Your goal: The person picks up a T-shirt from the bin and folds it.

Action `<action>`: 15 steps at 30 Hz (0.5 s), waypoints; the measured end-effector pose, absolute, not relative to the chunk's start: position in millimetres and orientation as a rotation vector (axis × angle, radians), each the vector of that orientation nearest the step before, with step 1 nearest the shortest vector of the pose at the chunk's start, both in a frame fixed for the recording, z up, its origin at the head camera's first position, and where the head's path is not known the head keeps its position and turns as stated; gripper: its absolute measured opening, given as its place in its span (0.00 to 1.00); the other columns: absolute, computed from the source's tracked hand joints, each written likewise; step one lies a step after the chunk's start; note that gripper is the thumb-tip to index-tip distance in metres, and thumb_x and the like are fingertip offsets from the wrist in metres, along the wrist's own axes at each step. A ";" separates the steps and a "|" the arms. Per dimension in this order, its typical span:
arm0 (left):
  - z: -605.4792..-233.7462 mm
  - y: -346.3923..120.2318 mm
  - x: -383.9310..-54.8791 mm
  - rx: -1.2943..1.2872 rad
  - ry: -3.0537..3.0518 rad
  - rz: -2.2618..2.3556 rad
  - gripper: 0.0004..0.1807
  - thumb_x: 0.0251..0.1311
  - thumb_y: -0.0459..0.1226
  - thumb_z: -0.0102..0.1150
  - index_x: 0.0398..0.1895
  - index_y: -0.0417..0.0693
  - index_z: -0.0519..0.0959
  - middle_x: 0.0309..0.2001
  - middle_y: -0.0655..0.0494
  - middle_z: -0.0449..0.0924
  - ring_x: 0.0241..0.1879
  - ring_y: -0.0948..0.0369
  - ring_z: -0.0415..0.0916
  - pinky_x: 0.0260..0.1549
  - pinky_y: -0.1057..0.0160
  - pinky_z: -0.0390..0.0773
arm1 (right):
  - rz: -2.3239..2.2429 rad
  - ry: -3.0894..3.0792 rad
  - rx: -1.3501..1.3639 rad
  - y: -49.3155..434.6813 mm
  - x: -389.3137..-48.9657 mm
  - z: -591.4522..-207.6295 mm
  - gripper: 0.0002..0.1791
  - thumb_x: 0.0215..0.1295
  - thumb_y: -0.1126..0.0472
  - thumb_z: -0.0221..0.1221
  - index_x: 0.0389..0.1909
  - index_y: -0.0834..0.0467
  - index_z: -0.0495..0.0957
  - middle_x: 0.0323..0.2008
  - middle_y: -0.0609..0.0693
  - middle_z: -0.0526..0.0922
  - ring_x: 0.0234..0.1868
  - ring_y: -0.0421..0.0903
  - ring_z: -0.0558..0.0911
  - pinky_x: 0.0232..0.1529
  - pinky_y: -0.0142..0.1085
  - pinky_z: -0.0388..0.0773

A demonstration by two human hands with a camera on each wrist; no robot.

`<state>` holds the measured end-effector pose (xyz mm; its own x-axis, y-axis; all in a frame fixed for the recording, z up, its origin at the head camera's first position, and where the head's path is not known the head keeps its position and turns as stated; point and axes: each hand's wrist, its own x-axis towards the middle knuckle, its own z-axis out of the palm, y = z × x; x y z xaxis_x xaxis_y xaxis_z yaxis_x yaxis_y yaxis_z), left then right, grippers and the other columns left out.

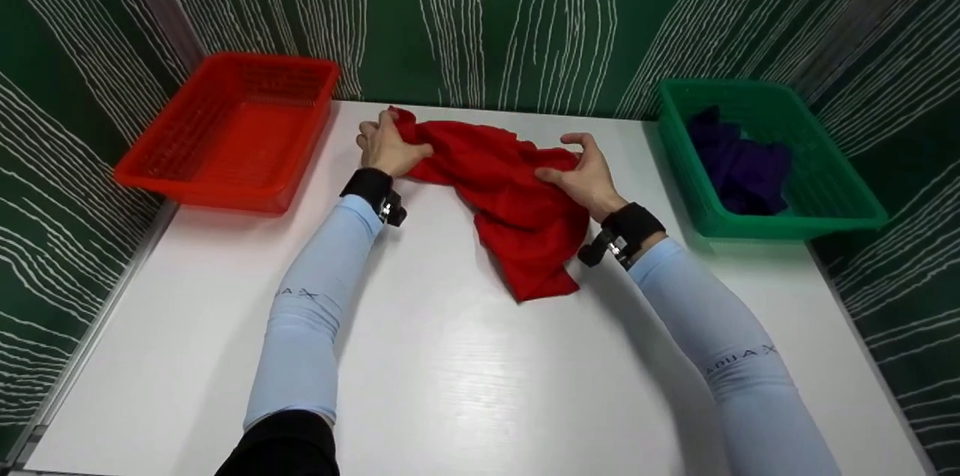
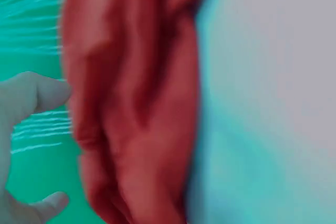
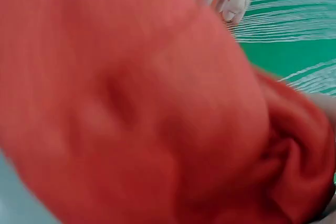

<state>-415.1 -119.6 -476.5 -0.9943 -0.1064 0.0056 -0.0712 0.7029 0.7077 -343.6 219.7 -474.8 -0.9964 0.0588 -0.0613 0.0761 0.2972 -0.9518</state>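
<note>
A crumpled red cloth [image 1: 517, 191] stretches between my two hands, its lower end trailing toward the front of the white table. My left hand [image 1: 390, 146] holds its left end, thumb on the near side; in the left wrist view, a thumb [image 2: 47, 93] reaches the cloth's edge while another fingertip stays apart from it. The right hand [image 1: 589, 176] grips the upper right part, thumb over the fabric and index finger raised. In the right wrist view, the red cloth [image 3: 157, 108] fills most of the picture and covers most of the right hand's fingers.
A red plastic basket [image 1: 281, 195] stands at the back left of the white table [image 1: 420, 356]. At the back right is a green basket [image 1: 795, 226] with a purple cloth [image 1: 742, 165] inside. Green walls [image 1: 390, 19] with white wavy lines enclose the back and sides.
</note>
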 end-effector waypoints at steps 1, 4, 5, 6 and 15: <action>-478.2 -118.7 -413.2 0.140 -2.881 -1.115 0.38 0.63 0.52 0.71 0.72 0.47 0.72 0.72 0.36 0.69 0.73 0.40 0.67 0.70 0.43 0.78 | -1.841 2.521 0.093 220.6 -343.2 -474.7 0.39 0.71 0.60 0.75 0.77 0.56 0.67 0.50 0.49 0.84 0.49 0.40 0.83 0.53 0.32 0.80; -481.8 -114.9 -408.2 0.016 -2.968 -0.974 0.21 0.67 0.49 0.70 0.54 0.45 0.83 0.58 0.39 0.83 0.62 0.43 0.79 0.60 0.44 0.82 | -1.887 2.570 0.067 224.2 -343.9 -474.8 0.35 0.72 0.68 0.69 0.78 0.58 0.69 0.49 0.52 0.83 0.47 0.42 0.83 0.49 0.31 0.81; -482.6 -113.0 -406.7 -0.058 -3.011 -0.944 0.17 0.68 0.47 0.69 0.49 0.44 0.86 0.54 0.41 0.87 0.59 0.44 0.82 0.58 0.45 0.83 | -1.921 2.589 0.082 225.5 -344.8 -474.8 0.33 0.74 0.70 0.66 0.77 0.58 0.70 0.50 0.53 0.83 0.48 0.43 0.83 0.49 0.31 0.81; -483.1 -110.8 -404.6 -0.146 -3.055 -0.917 0.14 0.69 0.46 0.69 0.46 0.44 0.88 0.50 0.43 0.90 0.56 0.45 0.84 0.57 0.45 0.83 | -1.951 2.615 0.100 226.7 -345.1 -474.4 0.30 0.75 0.71 0.62 0.76 0.58 0.71 0.52 0.55 0.83 0.49 0.44 0.82 0.50 0.32 0.80; -489.8 -86.6 -385.6 -0.566 -3.260 -0.768 0.13 0.67 0.40 0.74 0.50 0.46 0.93 0.56 0.48 0.90 0.62 0.47 0.81 0.67 0.49 0.80 | -1.533 3.158 -0.309 216.7 -327.5 -482.5 0.18 0.70 0.67 0.63 0.59 0.63 0.82 0.60 0.65 0.79 0.62 0.61 0.79 0.63 0.47 0.75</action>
